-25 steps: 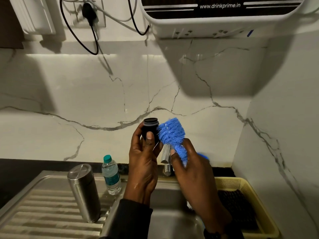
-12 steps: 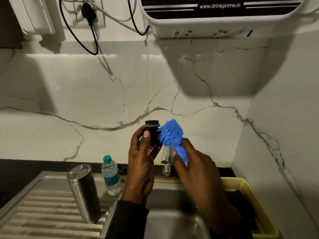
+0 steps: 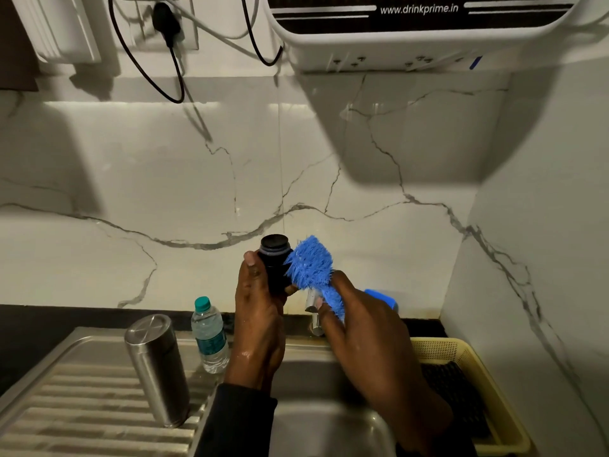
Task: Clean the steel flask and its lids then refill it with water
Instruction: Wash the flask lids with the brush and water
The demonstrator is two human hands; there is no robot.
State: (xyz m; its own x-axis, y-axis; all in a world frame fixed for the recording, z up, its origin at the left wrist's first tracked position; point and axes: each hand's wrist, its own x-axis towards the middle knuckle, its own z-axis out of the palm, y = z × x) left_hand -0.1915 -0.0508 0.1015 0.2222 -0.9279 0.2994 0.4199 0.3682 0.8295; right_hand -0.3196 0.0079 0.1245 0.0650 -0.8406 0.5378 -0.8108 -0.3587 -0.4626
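My left hand (image 3: 258, 311) grips a black flask lid (image 3: 274, 258) upright above the sink, thumb on its side. My right hand (image 3: 365, 328) holds a blue bristle brush (image 3: 309, 265) by its handle, and the bristle head presses against the lid's right side. The steel flask (image 3: 156, 367) stands upside down on the ribbed drainboard (image 3: 75, 400) to the left, apart from both hands.
A small plastic water bottle (image 3: 210, 334) with a teal cap stands beside the flask. The tap (image 3: 313, 311) is partly hidden behind my hands. A yellow basket (image 3: 474, 354) sits right of the sink basin (image 3: 323, 427). A water purifier (image 3: 412, 31) hangs on the wall above.
The brush head has shifted slightly against the lid, and both hands have edged a little upward and left. The flask and bottle stay put.
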